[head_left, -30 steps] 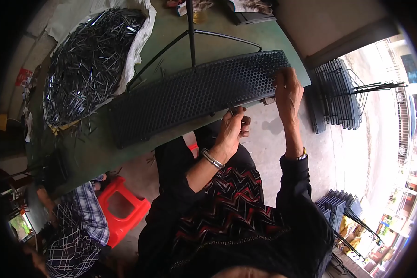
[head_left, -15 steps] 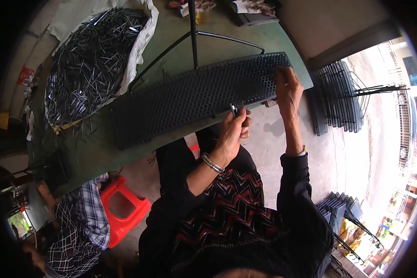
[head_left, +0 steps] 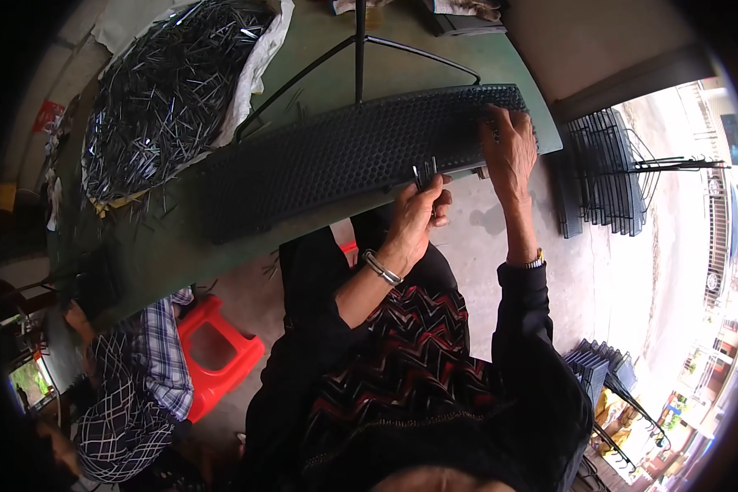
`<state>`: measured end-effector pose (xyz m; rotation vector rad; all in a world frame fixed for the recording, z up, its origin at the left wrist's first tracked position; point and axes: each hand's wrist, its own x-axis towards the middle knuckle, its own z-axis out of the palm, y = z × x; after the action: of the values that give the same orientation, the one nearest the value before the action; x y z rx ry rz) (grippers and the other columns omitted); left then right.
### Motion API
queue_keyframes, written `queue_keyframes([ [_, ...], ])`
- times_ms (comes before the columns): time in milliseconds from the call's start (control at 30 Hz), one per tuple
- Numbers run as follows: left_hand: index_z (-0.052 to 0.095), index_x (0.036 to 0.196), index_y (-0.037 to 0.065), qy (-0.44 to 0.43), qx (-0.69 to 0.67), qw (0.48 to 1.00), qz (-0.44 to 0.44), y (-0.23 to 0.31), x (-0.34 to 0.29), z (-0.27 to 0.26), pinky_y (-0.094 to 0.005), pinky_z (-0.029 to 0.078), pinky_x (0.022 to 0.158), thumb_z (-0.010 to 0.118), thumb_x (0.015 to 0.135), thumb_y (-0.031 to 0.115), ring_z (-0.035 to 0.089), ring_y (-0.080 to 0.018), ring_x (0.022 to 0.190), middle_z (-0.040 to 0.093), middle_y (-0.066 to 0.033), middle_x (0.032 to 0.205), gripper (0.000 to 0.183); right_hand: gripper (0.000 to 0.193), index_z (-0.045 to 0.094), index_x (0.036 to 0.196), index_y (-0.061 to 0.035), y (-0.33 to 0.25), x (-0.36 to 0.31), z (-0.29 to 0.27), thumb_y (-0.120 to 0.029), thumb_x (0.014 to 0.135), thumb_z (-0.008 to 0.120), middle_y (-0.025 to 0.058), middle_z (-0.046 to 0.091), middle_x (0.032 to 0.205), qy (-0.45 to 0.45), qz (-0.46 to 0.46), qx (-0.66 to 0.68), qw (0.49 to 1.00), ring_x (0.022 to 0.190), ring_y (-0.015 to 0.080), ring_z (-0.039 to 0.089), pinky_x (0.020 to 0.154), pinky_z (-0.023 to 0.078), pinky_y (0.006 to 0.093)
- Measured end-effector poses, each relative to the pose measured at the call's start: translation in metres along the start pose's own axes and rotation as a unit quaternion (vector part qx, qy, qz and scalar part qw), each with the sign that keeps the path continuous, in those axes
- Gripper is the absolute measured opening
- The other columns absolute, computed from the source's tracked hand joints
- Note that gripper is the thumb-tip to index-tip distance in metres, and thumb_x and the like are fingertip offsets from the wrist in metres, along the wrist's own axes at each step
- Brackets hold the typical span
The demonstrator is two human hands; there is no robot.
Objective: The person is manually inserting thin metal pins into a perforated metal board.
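A long black panel with a honeycomb of holes lies slantwise along the near edge of the green table. Just below its front edge, my left hand is closed around a few thin, shiny dark strips, their ends sticking up past the fingertips. My right hand is over the panel's right end, fingers bent down onto the holes. Its fingertips are pinched together, and what they hold, if anything, is too small to make out. A large heap of similar dark strips fills an opened white sack at the far left.
A black metal stand with splayed legs rises behind the panel. Racked dark panels stand on the right. At lower left, another person in a checked sleeve is beside a red plastic stool. Gloves lie at the far edge.
The view has shifted slightly. My right hand still works at the panel's right end, its fingers now a little differently bent. The strips in my left hand are more fanned out.
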<state>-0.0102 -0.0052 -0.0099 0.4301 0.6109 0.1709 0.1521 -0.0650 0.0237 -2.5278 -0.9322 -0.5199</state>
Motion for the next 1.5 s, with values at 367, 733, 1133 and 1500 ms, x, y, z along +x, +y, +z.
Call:
queue_keyframes([
  [367, 0.061, 0.101, 0.004, -0.053, 0.077, 0.996, 0.003, 0.007, -0.009, 0.014, -0.0212, 0.033, 0.054, 0.058, 0.093, 0.024, 0.041, -0.0046, 0.059, 0.059, -0.0040, 0.078, 0.022, 0.015, 0.064, 0.092, 0.0009, -0.013, -0.017, -0.045, -0.011, 0.084, 0.060, 0.0069, 0.063, 0.075, -0.340, 0.100, 0.393, 0.848, 0.071, 0.0118, 0.059, 0.063, 0.046, 0.0282],
  [733, 0.059, 0.091, 0.007, 0.019, 0.066, 0.997, 0.018, -0.002, 0.002, 0.006, -0.0236, 0.043, 0.056, 0.053, 0.096, 0.025, 0.051, -0.0078, 0.060, 0.063, -0.0053, 0.077, 0.020, 0.009, 0.059, 0.093, -0.0043, 0.017, 0.005, 0.001, -0.011, 0.088, 0.056, 0.0149, 0.062, 0.079, 0.084, 0.029, 0.146, 0.985, 0.070, 0.0277, 0.062, 0.064, 0.048, 0.0340],
  [1133, 0.058, 0.089, 0.007, -0.018, 0.077, 0.996, 0.028, -0.001, -0.003, 0.007, -0.0226, 0.045, 0.057, 0.056, 0.094, 0.026, 0.055, -0.0077, 0.062, 0.067, -0.0079, 0.079, 0.019, 0.009, 0.062, 0.092, -0.0089, 0.017, 0.000, 0.010, -0.015, 0.087, 0.059, 0.0146, 0.058, 0.085, -0.006, 0.004, 0.015, 1.000, 0.080, 0.0326, 0.060, 0.066, 0.046, 0.0358],
  [1500, 0.060, 0.096, 0.004, -0.022, 0.089, 0.994, 0.056, -0.003, -0.007, 0.013, -0.0239, 0.048, 0.055, 0.053, 0.096, 0.024, 0.059, -0.0100, 0.063, 0.068, -0.0086, 0.080, 0.022, 0.013, 0.063, 0.088, 0.0014, -0.001, -0.030, -0.040, -0.011, 0.084, 0.062, 0.0080, 0.057, 0.086, -0.364, 0.053, 0.387, 0.846, 0.076, 0.0168, 0.060, 0.065, 0.047, 0.0284],
])
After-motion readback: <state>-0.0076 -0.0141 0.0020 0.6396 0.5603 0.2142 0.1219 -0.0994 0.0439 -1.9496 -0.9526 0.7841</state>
